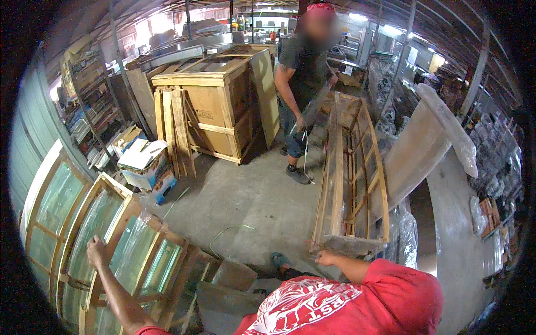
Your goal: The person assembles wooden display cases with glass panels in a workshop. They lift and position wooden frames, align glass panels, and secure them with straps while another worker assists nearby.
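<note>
My left hand [97, 252] is closed at the edge of a wood-framed glass panel [84, 240], one of several leaning side by side at the left. My right hand [328, 258] reaches across my red shirt [318, 307] to the near end of a long open wooden crate [379, 190]. Its fingers are curled; what they hold is too small to make out. Beyond the crate's left side, a co-worker [304, 61] in a dark shirt stands slightly bent, a pale strap [305, 146] hanging from one hand to the floor.
A large crated box [209, 106] stands behind, with loose planks [176, 131] leaning on it. A cardboard box [145, 164] sits beside them. A wrapped sheet [424, 134] leans at the right. A green strap [220, 234] lies on the concrete floor [251, 192]. Grey blocks [234, 274] are near my foot [281, 261].
</note>
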### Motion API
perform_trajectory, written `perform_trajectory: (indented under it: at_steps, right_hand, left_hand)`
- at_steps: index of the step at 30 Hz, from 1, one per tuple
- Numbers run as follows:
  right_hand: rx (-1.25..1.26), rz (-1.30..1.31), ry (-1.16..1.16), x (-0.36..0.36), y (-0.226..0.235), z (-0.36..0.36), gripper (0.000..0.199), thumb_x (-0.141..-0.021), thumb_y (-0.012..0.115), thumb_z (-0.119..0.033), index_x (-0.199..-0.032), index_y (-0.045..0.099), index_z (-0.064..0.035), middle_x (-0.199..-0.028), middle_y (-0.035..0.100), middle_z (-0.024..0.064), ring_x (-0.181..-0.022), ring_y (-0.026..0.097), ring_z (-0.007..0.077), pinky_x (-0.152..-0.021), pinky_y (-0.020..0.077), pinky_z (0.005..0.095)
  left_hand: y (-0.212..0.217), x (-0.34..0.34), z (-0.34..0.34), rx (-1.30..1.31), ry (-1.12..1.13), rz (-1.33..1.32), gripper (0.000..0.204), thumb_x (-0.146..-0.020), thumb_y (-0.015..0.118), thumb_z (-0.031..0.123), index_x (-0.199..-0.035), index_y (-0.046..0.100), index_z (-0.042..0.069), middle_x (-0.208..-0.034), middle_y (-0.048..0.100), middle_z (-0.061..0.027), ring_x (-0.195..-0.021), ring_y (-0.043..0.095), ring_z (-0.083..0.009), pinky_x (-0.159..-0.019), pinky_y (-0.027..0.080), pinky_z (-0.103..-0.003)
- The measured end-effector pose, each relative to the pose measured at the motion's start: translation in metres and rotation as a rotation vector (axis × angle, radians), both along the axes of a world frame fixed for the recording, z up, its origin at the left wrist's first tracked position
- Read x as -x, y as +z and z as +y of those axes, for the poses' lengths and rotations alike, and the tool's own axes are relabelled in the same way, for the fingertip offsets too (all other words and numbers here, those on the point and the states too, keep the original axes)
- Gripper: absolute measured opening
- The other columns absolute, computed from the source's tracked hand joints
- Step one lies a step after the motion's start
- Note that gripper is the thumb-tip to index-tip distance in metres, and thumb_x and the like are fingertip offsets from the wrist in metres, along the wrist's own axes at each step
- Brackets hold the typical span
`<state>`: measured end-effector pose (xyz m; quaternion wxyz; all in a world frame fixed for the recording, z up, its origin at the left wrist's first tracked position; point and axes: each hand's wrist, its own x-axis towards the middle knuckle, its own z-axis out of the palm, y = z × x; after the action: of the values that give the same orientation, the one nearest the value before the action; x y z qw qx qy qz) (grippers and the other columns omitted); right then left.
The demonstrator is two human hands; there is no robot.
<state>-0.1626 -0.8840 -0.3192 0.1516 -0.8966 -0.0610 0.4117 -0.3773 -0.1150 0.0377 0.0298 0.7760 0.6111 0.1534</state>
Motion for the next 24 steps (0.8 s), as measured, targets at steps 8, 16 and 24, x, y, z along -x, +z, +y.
perform_trajectory:
  at_steps: [8, 16, 24]
  right_hand:
    - [0.005, 0.047, 0.026, 0.001, 0.031, 0.001, 0.050, -0.086, 0.061, -0.046, -0.121, 0.064, -0.0099, -0.127, 0.060, 0.0194, -0.119, 0.054, 0.0368, -0.102, 0.0411, 0.0469]
    - [0.042, -0.008, 0.045, -0.001, 0.000, 0.001, 0.046, -0.086, 0.059, -0.046, -0.122, 0.065, -0.0181, -0.125, 0.062, 0.0157, -0.119, 0.055, 0.0348, -0.102, 0.0417, 0.0449]
    - [0.011, -0.068, 0.067, -0.005, 0.005, 0.009, 0.046, -0.082, 0.063, -0.048, -0.112, 0.068, -0.0130, -0.113, 0.066, 0.0157, -0.107, 0.061, 0.0319, -0.091, 0.0475, 0.0441]
  left_hand:
    - [-0.005, 0.002, 0.001, -0.020, -0.008, -0.012, 0.047, -0.096, 0.037, 0.046, -0.119, 0.062, 0.012, -0.127, 0.060, -0.0131, -0.110, 0.060, -0.0372, -0.091, 0.047, -0.049]
    - [-0.022, 0.012, 0.021, -0.232, -0.270, 0.250, 0.047, -0.092, 0.041, 0.046, -0.111, 0.062, 0.008, -0.124, 0.059, -0.0177, -0.111, 0.059, -0.0376, -0.090, 0.047, -0.049]
    - [-0.014, 0.005, 0.013, -0.081, -0.084, 0.072, 0.042, -0.092, 0.042, 0.043, -0.112, 0.061, 0.011, -0.127, 0.058, -0.0121, -0.110, 0.059, -0.0379, -0.089, 0.047, -0.050]
